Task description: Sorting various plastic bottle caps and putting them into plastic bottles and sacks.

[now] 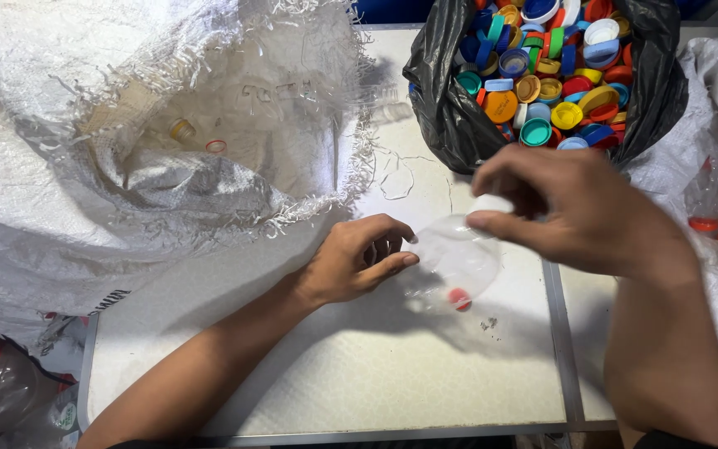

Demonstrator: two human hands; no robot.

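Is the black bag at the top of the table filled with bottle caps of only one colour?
No, the black bag holds caps in many colours.

Left hand [357,262] curled, right hand [575,208] pinching.

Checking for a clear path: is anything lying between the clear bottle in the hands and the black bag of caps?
Nothing visible does. The clear bottle sits between the left hand and right hand, and only bare white table lies between it and the black bag.
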